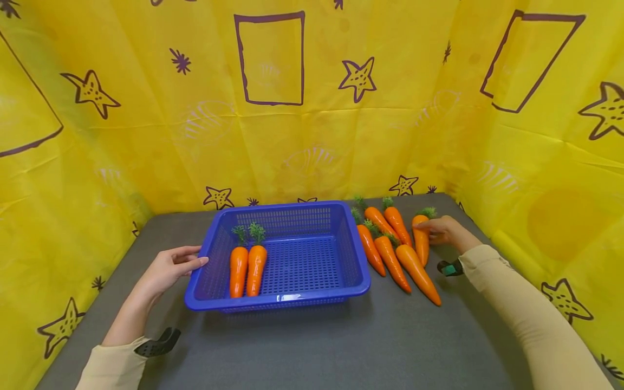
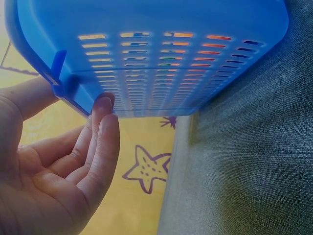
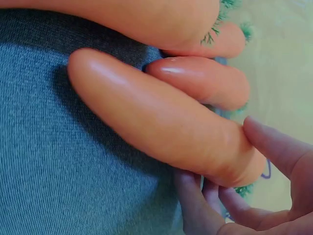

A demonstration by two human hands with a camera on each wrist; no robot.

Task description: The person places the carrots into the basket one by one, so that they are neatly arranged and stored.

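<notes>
My left hand (image 1: 163, 272) grips the left rim of a blue plastic basket (image 1: 361, 281), thumb over the edge. In the left wrist view the fingers (image 2: 108, 142) bend up against the slotted outer wall. Inside the basket, at its left, two orange carrots (image 1: 238, 272) with green tufts lie side by side. On the right, my right hand (image 1: 449, 233) pinches the rightmost carrot (image 1: 421, 246) near its leafy top. The right wrist view shows the thumb on one side of this carrot (image 3: 156, 117) and the fingers on the other, its tapered end over the cloth.
Several more carrots (image 1: 392, 262) lie in a loose group between the basket and my right hand, tufts towards the back. A dark grey cloth (image 1: 312, 346) covers the table. Yellow patterned curtains (image 1: 312, 135) enclose the back and both sides.
</notes>
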